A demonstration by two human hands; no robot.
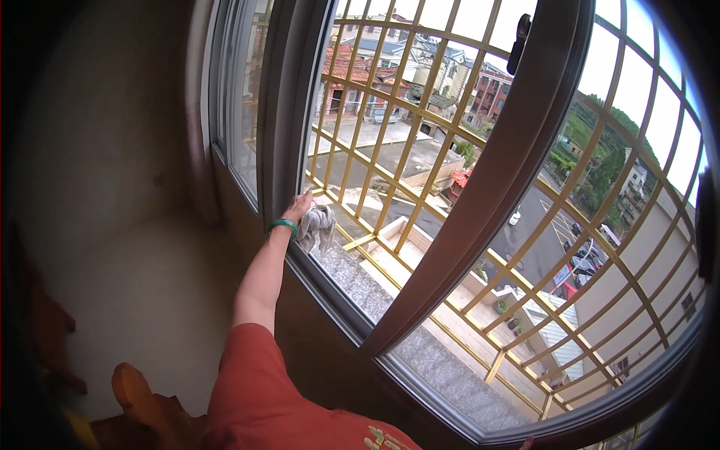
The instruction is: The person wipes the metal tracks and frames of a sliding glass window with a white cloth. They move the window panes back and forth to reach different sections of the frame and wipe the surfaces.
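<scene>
My left hand (300, 207) reaches out through the open part of a sliding window and grips a crumpled grey-white cloth (316, 225). A green bangle (283, 225) circles the wrist, below which the bare forearm runs to a red sleeve. The hand is beside the dark upright window frame (284, 135), just above the lower window track (332, 298). Beneath the cloth lies a speckled stone outer sill (360, 281). My right hand is out of view; a small reddish tip at the bottom edge is too little to identify.
Gold-coloured metal security bars (398, 183) enclose the window outside. A brown sash upright (478, 185) with a black latch (518, 44) crosses the opening. At the lower left stands a carved wooden furniture piece (135, 394), near a curtain (199, 112) and pale wall.
</scene>
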